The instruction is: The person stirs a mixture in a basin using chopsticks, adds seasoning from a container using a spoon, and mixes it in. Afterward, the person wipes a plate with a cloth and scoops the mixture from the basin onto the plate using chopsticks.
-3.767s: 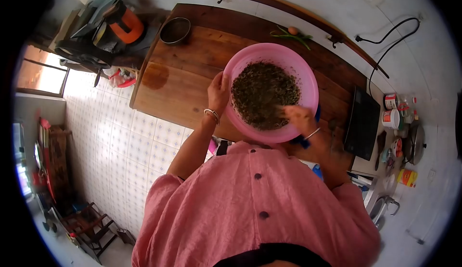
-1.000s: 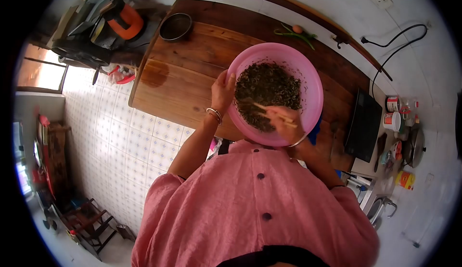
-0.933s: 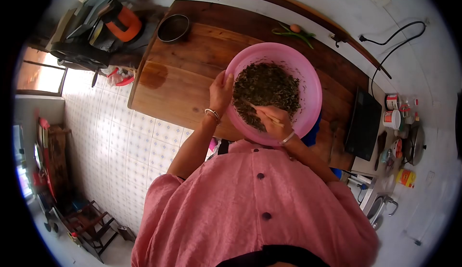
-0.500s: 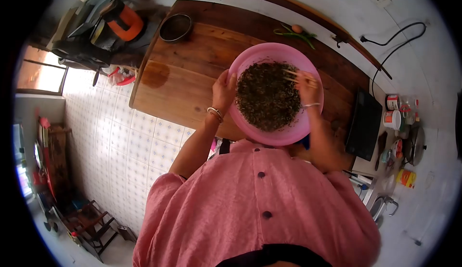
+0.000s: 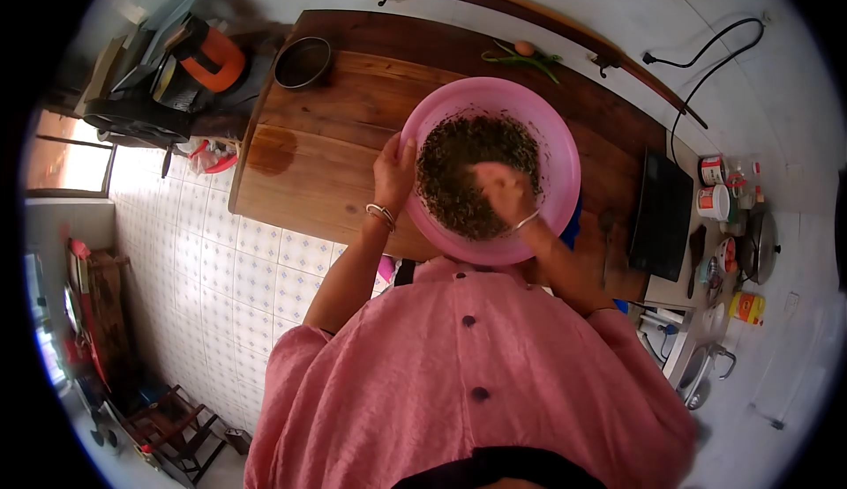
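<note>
A pink plastic basin stands on the wooden table, close against the front of my shirt. Inside is a dark green and brown chopped mixture, with bits stuck along the basin's wall. My left hand is closed on the basin's left rim, thumb on top and a bracelet at the wrist. Over the middle of the mixture, my right hand is closed and smeared by motion. It grips chopsticks, which show clearly in the earlier frame but are hardly visible now.
On the table are a dark round pan, green chili peppers, an egg and a black flat panel. An orange kettle stands left; jars stand right. A wooden rail runs along the wall.
My right hand has swept left and down, from the basin's right side to the middle of the mixture. My left hand still holds the rim. The whole view has shifted slightly.
</note>
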Tool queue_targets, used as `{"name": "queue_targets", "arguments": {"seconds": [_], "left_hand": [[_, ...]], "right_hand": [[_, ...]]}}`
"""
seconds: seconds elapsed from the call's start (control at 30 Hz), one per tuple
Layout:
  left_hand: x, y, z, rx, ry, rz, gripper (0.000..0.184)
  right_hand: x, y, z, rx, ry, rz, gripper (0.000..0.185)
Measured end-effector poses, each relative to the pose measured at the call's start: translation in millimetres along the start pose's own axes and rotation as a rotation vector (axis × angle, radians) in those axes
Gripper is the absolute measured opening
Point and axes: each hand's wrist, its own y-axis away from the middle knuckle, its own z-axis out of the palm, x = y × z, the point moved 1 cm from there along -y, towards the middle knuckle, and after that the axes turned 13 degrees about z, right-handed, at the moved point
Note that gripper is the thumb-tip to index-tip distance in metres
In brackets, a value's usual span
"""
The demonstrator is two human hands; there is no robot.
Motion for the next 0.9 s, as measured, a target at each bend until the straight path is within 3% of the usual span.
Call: {"name": "queue_targets", "arguments": {"seconds": [0.13, 0.2, 0.27, 0.3, 0.37, 0.43, 0.5, 0.53, 0.6, 0.73, 0.8, 0.87, 0.9], "left_hand": [[-9, 0, -2, -0.016, -0.096, 0.058, 0.035], [-2, 1, -3, 0.010, 0.032, -0.019, 0.034], [-1, 1, -1, 0.032, 0.035, -0.028, 0.034], [0, 1, -1, 0.046, 0.036, -0.031, 0.034], [7, 2, -3, 0.040, 0.055, -0.074, 0.034], [4, 1, 1, 0.018, 0.077, -0.106, 0.034], [-14, 1, 3, 0.039, 0.008, 0.011, 0.034], [-12, 0, 4, 0.030, 0.011, 0.019, 0.034], [-8, -1, 2, 0.028, 0.016, 0.018, 0.033], [-14, -1, 2, 0.032, 0.045, 0.006, 0.033], [-11, 0, 0, -0.003, 0.056, 0.019, 0.033], [-10, -2, -3, -0.008, 0.008, 0.031, 0.033], [-10, -1, -2, -0.029, -0.034, 0.043, 0.033]], "right_hand": [[32, -37, -61, 0.138, 0.080, 0.159, 0.017], [40, -34, -91, 0.133, 0.061, 0.179, 0.017], [45, -16, -106, 0.197, 0.070, 0.346, 0.015], [52, -7, -97, 0.193, 0.073, 0.348, 0.015], [67, 12, -63, 0.290, 0.328, 0.058, 0.012], [21, 27, -30, 0.191, 0.091, 0.125, 0.012], [-18, 39, -11, 0.086, -0.049, 0.179, 0.012], [-31, 45, -10, 0.098, -0.050, 0.180, 0.012], [-47, 59, -8, -0.080, -0.105, 0.104, 0.012], [-20, 74, -19, -0.149, -0.041, -0.092, 0.013], [12, 61, -48, -0.204, 0.023, 0.379, 0.015], [30, 37, -74, -0.027, 0.304, 0.065, 0.018], [38, 23, -87, -0.003, 0.307, 0.089, 0.020]]}}
